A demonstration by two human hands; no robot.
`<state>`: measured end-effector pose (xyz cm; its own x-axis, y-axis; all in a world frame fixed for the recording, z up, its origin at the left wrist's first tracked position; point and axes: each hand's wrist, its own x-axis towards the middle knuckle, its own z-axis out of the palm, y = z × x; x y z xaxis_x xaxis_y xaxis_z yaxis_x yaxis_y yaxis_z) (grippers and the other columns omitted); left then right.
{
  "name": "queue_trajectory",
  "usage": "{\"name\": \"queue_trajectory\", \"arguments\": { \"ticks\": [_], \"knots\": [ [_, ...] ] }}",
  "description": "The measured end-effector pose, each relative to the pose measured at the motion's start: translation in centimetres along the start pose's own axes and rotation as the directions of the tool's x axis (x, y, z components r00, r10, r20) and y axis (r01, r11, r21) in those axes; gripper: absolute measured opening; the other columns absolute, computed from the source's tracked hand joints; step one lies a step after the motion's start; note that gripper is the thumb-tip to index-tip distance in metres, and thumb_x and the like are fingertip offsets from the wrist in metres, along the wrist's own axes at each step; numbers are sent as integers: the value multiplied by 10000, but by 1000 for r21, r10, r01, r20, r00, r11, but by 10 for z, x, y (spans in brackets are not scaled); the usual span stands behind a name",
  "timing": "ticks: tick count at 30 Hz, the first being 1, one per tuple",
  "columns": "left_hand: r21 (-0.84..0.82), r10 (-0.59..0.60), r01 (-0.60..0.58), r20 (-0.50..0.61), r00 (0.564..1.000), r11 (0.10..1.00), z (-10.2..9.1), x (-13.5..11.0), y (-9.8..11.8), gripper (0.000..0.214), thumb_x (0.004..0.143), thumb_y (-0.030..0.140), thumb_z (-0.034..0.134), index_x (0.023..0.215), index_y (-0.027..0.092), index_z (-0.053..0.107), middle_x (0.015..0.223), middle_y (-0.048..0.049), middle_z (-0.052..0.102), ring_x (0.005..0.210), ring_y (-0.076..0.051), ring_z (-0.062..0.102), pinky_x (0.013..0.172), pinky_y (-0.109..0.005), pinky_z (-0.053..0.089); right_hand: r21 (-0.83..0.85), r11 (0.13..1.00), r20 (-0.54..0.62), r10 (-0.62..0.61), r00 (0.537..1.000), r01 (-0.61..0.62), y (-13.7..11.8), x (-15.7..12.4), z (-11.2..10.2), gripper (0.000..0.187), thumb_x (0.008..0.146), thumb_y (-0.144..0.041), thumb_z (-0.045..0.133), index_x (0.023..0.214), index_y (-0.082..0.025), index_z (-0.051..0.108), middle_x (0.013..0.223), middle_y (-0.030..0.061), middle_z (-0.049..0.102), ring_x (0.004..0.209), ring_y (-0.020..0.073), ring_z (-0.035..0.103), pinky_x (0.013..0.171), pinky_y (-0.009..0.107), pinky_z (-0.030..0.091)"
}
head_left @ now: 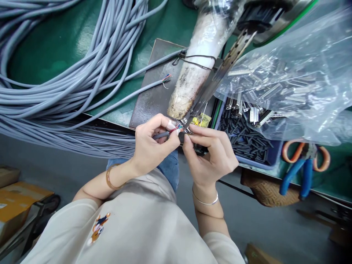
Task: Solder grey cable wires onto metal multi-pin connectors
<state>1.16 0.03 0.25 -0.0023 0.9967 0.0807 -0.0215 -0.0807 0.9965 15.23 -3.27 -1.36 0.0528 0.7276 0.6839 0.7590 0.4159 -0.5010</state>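
Left hand [150,145] close beside right hand [211,151]

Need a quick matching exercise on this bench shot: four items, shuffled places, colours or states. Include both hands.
Column 1
1. Left hand
2. Right hand
3. Black tubing pieces
4. Pliers

Column 2
A. Lying in the blue tray
B. Blue-handled, at the bench's front edge
C. Gripping a grey cable behind its coloured wires
D. Silver bangle at its wrist, fingertips close to a metal connector

Pairs: 1-C, 2-D, 3-A, 4-B
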Motion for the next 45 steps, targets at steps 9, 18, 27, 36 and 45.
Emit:
{"name": "queue_trajectory", "arguments": {
  "ticks": [9,18,27,36,45],
  "knots": [
    [-40,-88,90,43,995,995,-4,2,0,199,725,160,770,700,180,573,686,27,631,536,-46,492,474,-156,396,-14,999,-18,-42,999,41,-1,-6,0,168,866,-128,771,914,-236,651,1042,21,819,878,161,792,753,282,652],
    [-88,-197,209,132,972,974,-10,-1,-8,217,731,228,805,707,169,598,765,-7,689,602,-63,580,549,-170,470,218,973,-429,27,903,75,14,-17,-7,297,942,-220,692,1229,-298,706,698,-65,709,411,102,561,420,263,505],
    [-246,-200,260,244,949,934,-20,0,-6,276,728,256,873,729,161,614,802,-21,720,651,-79,632,582,-170,510,24,1000,10,-18,1000,18,-3,-21,-8,221,860,-75,755,1001,-227,676,1063,26,824,925,165,803,814,271,662],
    [-227,-164,191,133,977,955,-13,3,-7,209,686,172,836,699,163,628,749,-10,705,674,-95,663,653,-191,575,175,976,14,132,991,-132,-3,-19,0,160,897,-91,686,916,-235,618,1060,39,808,953,171,783,829,333,649],
    [-87,-15,19,42,999,996,-6,0,-7,165,745,179,763,708,167,603,752,-5,706,665,-90,663,599,-163,535,129,989,-6,70,998,-69,1,-15,-2,213,868,-67,719,930,-246,622,1070,29,806,932,180,778,804,338,646]
  ]
}}
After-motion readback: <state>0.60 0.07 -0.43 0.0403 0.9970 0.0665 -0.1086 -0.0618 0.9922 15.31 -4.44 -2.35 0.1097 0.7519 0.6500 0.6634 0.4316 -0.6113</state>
